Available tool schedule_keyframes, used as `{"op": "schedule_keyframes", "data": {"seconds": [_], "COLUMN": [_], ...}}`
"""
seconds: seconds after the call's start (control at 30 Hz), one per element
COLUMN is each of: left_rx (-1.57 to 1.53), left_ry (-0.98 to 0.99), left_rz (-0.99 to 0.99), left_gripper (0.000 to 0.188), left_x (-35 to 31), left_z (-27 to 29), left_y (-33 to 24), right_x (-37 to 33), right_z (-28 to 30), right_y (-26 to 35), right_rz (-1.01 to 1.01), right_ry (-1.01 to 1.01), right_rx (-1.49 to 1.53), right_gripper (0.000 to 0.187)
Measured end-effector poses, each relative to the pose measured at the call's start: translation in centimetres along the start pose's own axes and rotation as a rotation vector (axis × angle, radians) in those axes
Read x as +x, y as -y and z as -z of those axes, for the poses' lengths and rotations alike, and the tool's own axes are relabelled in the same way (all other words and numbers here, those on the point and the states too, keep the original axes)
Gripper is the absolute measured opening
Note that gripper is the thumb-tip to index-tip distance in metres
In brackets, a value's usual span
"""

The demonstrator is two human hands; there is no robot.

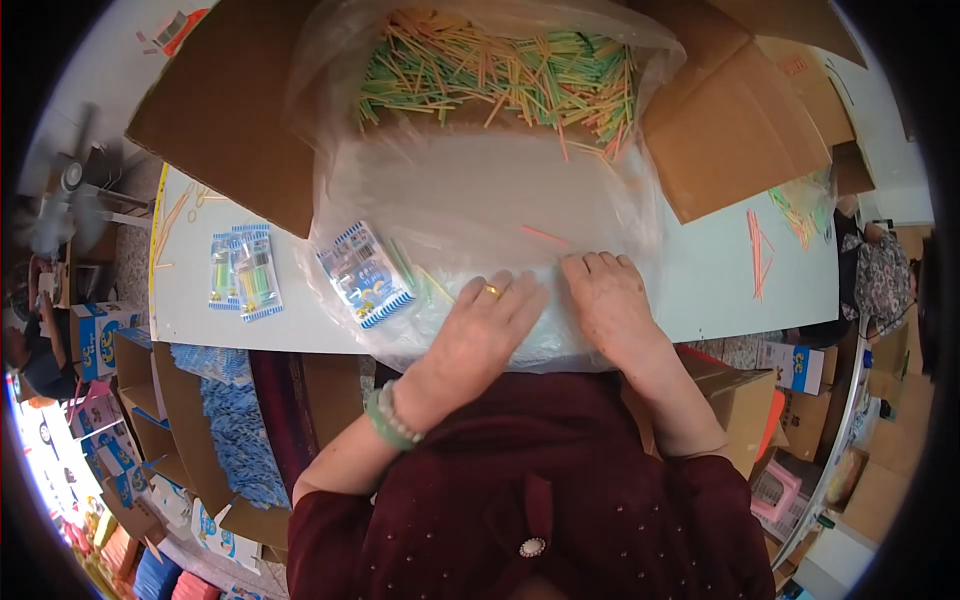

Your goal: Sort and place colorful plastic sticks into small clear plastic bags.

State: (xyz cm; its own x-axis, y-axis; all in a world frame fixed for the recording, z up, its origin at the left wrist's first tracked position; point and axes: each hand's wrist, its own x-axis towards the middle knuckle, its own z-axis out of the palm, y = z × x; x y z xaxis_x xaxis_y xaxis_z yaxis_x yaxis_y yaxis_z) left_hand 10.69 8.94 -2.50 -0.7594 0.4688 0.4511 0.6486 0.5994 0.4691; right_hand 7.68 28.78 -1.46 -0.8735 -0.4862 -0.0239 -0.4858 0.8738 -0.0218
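My left hand, with a ring and a beaded bracelet, lies over clear plastic sheeting at the table's near edge. Its fingers are stretched and slightly blurred. Beside it, my right hand has its fingers bent down onto the plastic; the fingertips and anything under them are hidden. A single pink stick lies just beyond the hands. Left of my left hand is a blue-and-white printed packet, with a few green and yellow sticks next to it.
An open carton lined with plastic holds a heap of pastel sticks. Filled packets lie on the white table at left, loose pink sticks at right. Below left, a box contains many blue packets.
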Motion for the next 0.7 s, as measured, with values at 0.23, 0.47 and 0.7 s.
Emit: {"op": "schedule_keyframes", "data": {"seconds": [0.23, 0.47, 0.7], "left_rx": [0.005, -0.024, -0.068], "left_ry": [0.144, 0.290, 0.351], "left_rz": [0.044, 0.081, 0.099], "left_gripper": [0.006, 0.007, 0.005], "left_x": [-0.8, -0.3, -0.3], "left_z": [-1.3, 0.1, 0.9], "left_y": [1.9, 1.5, 1.9], "right_x": [-0.5, 1.3, -0.3], "right_z": [0.2, 0.4, -1.3], "right_y": [-1.1, -1.0, -1.3], "right_rz": [-0.134, -0.096, 0.036], "right_ry": [-0.027, 0.029, -0.089], "right_rx": [0.314, 0.398, 0.128], "right_gripper": [0.030, 0.025, 0.016]}}
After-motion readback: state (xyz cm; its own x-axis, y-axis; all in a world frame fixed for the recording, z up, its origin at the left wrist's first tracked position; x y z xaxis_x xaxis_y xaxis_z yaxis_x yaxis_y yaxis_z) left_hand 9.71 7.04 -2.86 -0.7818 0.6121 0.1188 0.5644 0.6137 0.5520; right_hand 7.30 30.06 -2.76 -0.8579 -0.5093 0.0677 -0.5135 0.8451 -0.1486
